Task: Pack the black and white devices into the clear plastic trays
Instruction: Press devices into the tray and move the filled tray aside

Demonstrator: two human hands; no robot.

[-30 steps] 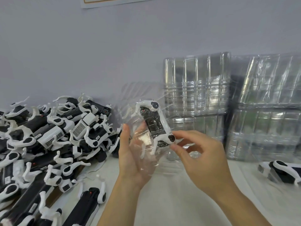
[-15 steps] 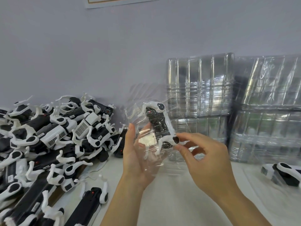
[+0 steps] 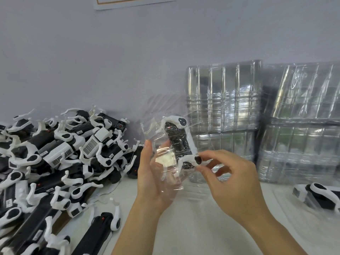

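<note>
Pinching the lower white arm of a black and white device (image 3: 179,144), the right hand's fingers (image 3: 201,169) are seen seating it deeper into a clear tray (image 3: 165,162) cradled by the left hand (image 3: 152,181); since a second ago it has been tilted upright. Right of the tray stand tray stacks (image 3: 223,116); left, a device pile (image 3: 55,153) crowds the worktop (image 3: 193,227).

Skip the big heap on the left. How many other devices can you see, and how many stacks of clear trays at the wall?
Device held up in a clear tray: 1
Device lying at the right edge: 1
Stacks of clear trays at the wall: 2
Total: 4
</note>
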